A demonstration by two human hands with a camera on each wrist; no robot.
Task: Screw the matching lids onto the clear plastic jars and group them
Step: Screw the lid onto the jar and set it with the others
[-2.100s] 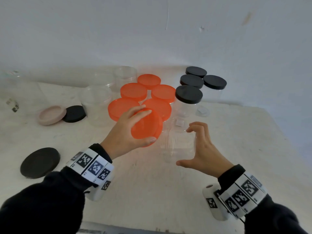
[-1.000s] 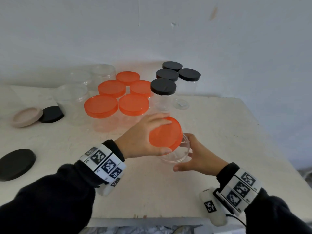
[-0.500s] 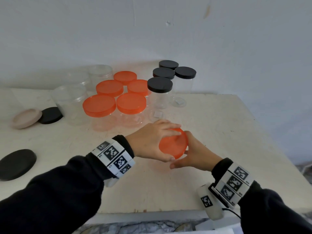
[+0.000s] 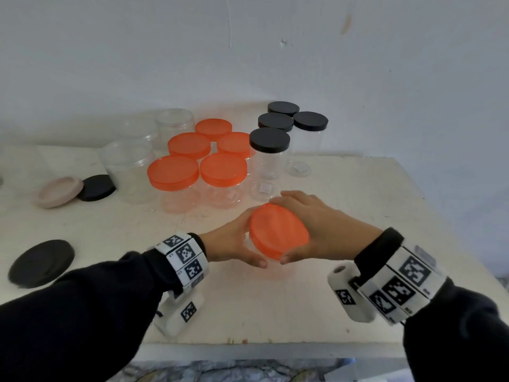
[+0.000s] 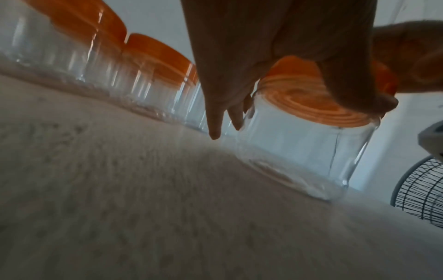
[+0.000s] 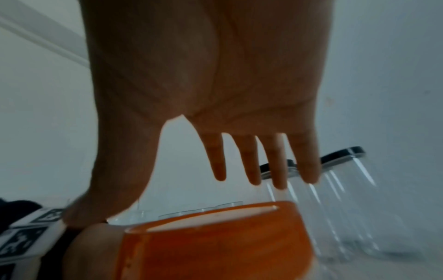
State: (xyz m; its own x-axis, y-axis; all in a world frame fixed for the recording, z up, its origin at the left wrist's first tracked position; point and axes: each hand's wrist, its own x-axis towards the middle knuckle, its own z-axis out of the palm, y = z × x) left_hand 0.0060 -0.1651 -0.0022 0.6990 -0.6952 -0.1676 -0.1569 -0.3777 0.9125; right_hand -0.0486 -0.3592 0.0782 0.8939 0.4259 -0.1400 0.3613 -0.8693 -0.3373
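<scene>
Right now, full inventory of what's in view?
orange-lidded jars: five, clear, grouped at table centre back
black-lidded jars: four, clear, right of the orange group
open jars: about three, clear, left of the orange group
loose black lids: two, left side of table
pink lid: one, far left
held jar: one, clear, near front centre
orange lid: one, on the held jar
fan: one, beyond the table
table: white
hands: left hand and right hand, either side of that lid
</scene>
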